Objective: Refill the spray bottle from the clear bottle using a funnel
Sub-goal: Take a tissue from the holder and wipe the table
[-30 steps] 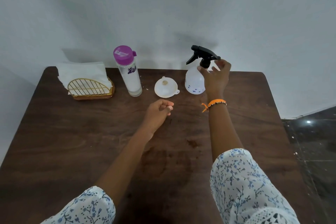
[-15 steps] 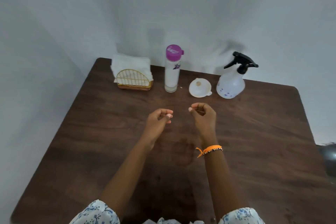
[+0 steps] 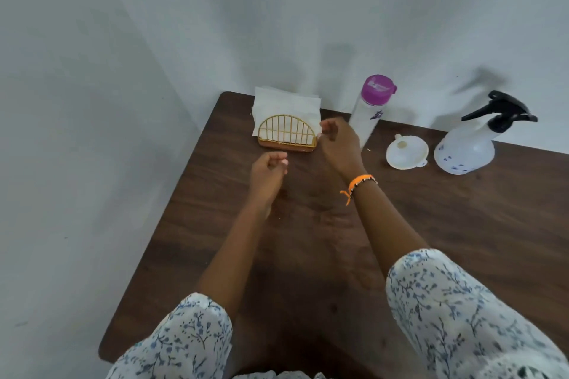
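Right hand (image 3: 338, 144) stands in front of the clear bottle (image 3: 371, 114), hiding the bottle's lower left side and base. Print on the bottle's purple cap too small to read. Right of the bottle, spray bottle (image 3: 468, 144) nozzle soft with blur. Left of the bottle, napkins (image 3: 286, 104) partly masked by the gold wire holder (image 3: 288, 134). Both sleeves cut off at the bottom edge; table (image 3: 462, 224) cut off right and below

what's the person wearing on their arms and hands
Both arms have white sleeves with a small blue floral print, ending near the elbow. The right hand has an orange braided wristband with dark and white beads at its wrist. The left hand is bare, no rings or gloves visible.
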The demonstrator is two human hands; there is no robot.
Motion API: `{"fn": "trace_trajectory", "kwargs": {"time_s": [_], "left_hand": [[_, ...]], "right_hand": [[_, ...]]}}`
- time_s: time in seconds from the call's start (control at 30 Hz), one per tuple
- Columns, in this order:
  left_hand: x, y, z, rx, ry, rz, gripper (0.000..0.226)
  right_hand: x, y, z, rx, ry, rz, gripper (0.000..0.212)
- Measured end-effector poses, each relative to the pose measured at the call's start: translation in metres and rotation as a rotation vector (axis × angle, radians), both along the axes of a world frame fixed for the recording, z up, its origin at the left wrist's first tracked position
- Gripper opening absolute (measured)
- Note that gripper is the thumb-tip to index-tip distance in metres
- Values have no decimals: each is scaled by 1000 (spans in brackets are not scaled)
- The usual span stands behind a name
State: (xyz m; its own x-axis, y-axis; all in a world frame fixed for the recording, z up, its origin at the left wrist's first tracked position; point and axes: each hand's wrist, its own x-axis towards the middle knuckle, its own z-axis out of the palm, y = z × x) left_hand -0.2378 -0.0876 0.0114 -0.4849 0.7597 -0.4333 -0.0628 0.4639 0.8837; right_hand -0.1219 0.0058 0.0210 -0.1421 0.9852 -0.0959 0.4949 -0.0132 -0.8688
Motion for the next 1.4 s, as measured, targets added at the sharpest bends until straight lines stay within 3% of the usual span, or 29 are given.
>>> {"fn": "trace_trajectory", "kwargs": {"time_s": [0.27, 0.4, 0.53, 0.8, 0.97, 1.4], "left_hand": [[-54, 62, -1, 44, 51, 186, 43], [-73, 83, -4, 22, 14, 160, 54], [-88, 101, -4, 0, -18, 52, 44], [-99, 122, -8, 13, -81, -13, 33], [-99, 124, -19, 28, -16, -9, 17], [-98, 121, -27, 103, 112, 36, 15]], "right_hand": [[-28, 39, -14, 12, -63, -44, 30], [-31, 44, -23, 79, -83, -74, 25], [-32, 48, -28, 97, -143, -77, 20], [-37, 47, -31, 79, -34, -48, 7], [-38, 47, -27, 107, 44, -93, 10], [-55, 44, -24, 198, 220, -326, 19]]}}
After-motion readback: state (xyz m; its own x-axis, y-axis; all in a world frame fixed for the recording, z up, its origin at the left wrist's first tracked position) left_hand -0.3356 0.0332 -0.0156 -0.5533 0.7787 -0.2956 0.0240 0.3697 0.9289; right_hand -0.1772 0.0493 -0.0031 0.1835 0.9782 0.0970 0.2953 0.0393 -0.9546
